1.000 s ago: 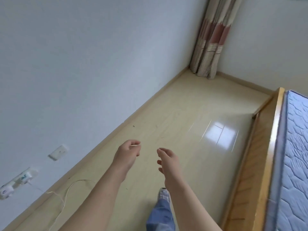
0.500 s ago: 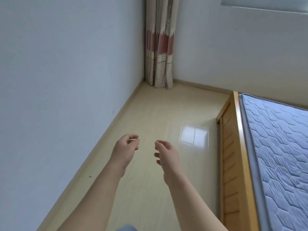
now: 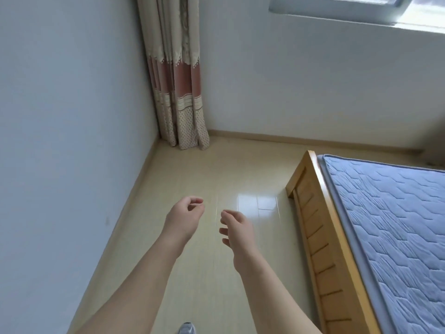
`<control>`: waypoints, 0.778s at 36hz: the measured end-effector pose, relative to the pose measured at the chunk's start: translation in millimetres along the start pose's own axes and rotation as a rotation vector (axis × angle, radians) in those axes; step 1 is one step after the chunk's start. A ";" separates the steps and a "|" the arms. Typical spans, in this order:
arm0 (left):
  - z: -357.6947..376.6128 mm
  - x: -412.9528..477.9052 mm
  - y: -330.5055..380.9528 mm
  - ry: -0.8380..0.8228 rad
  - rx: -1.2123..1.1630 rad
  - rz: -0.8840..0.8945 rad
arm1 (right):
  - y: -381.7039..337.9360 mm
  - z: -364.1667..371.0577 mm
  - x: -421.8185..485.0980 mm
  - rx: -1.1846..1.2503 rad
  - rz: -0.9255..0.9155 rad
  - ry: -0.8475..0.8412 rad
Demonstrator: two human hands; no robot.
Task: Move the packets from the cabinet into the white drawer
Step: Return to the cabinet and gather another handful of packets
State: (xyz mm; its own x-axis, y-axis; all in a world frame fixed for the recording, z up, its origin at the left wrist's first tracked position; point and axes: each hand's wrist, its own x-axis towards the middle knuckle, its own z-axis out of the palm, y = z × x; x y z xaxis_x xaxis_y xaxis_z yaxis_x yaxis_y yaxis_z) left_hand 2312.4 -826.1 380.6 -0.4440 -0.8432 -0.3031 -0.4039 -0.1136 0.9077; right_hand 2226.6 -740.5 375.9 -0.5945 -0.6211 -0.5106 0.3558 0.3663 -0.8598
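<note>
No packet, cabinet or white drawer shows in the head view. My left hand (image 3: 184, 216) hangs over the floor at centre, fingers loosely curled with thumb near the fingertips, holding nothing. My right hand (image 3: 238, 229) is just to its right, fingers relaxed and slightly bent, also holding nothing. Both forearms reach in from the bottom edge.
A pale wood floor (image 3: 212, 169) runs ahead to a corner with a beige and pink curtain (image 3: 178, 92). A white wall (image 3: 67, 141) lies on the left. A wooden bed frame (image 3: 320, 235) with a blue mattress (image 3: 395, 225) stands on the right. A shoe tip (image 3: 187, 329) shows at bottom.
The view has swung right and upward: the wall sockets and cable left the frame, the curtain moved left, the window and more of the bed came in. Both hands kept the same pose.
</note>
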 end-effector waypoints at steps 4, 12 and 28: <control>23.7 63.7 24.6 -0.076 0.015 -0.017 | -26.6 -7.2 57.6 0.063 0.040 0.087; 91.8 210.1 83.2 -0.145 0.056 0.021 | -101.3 -43.2 204.0 0.150 -0.003 0.134; 250.1 469.0 221.7 -0.242 0.087 0.036 | -258.4 -156.0 455.7 0.150 0.000 0.259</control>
State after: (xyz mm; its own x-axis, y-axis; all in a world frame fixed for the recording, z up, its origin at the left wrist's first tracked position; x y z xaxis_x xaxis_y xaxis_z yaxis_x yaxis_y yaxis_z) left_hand 1814.6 -1115.4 367.2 -0.6336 -0.6943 -0.3413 -0.4469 -0.0316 0.8940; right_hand 1751.2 -1010.1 364.8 -0.7520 -0.4165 -0.5108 0.4466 0.2480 -0.8597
